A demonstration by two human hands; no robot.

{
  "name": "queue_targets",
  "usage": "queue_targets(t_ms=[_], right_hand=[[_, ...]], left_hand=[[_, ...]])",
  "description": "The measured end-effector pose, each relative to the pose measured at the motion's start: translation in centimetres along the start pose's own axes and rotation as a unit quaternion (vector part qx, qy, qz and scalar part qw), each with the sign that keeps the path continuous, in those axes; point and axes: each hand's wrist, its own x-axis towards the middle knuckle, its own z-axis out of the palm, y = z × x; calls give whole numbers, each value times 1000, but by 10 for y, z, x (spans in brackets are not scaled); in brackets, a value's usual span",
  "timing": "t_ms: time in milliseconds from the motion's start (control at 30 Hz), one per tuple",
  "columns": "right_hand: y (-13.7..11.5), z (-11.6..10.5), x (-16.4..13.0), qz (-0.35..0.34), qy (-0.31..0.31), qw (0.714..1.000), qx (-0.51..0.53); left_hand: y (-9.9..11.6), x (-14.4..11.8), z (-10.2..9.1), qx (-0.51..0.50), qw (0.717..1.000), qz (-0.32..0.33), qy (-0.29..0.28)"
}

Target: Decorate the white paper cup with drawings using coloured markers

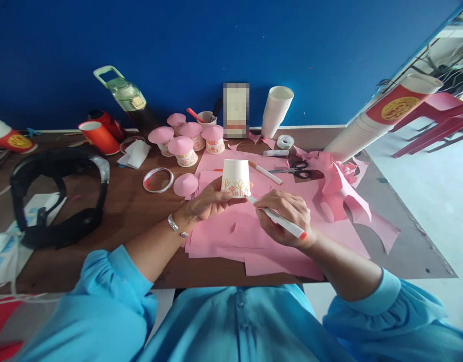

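Observation:
A white paper cup (235, 176), upside down, sits in my left hand (213, 200), whose fingers are closed around its lower part. Orange and yellow plant-like drawings ring the cup near its rim. My right hand (286, 216) grips a white marker (284, 222) with a red end, its tip at the cup's lower right edge. Whether the tip touches the cup I cannot tell. Pink paper sheets (220, 236) lie beneath both hands. Just behind the cup rests another marker (268, 174) with an orange end. A loose pink paper cone (185, 185) is left of my left hand.
Several decorated cups with pink cone tops (180, 146) stand at the back, near a green-lidded bottle (128, 95). Scissors (301, 170), pink scraps (346, 191) and a white cup stack (277, 110) are to the right. A black headband-like device (60, 236) lies left, near a tape roll (158, 180).

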Motion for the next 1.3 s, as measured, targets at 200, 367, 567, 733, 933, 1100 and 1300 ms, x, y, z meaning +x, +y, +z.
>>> queue_targets(t_ms=[200, 367, 567, 733, 933, 1100, 1300], right_hand=[[0, -1, 1, -1, 14, 1000, -16], [1, 1, 1, 0, 11, 1000, -11], [0, -1, 2, 4, 9, 1000, -8], [1, -4, 0, -11, 30, 999, -19], [7, 1, -5, 15, 50, 996, -69], [8, 7, -7, 13, 33, 996, -76], [8, 11, -7, -16, 13, 996, -91]], left_hand=[[3, -1, 1, 3, 1000, -3, 4], [4, 0, 4, -8, 1000, -4, 2], [6, -1, 5, -15, 1000, -11, -5], [6, 0, 5, -32, 999, -2, -8], [5, -1, 6, -47, 999, -3, -17], [6, -1, 9, -32, 999, 3, -24], [2, -1, 6, -32, 997, -5, -64]])
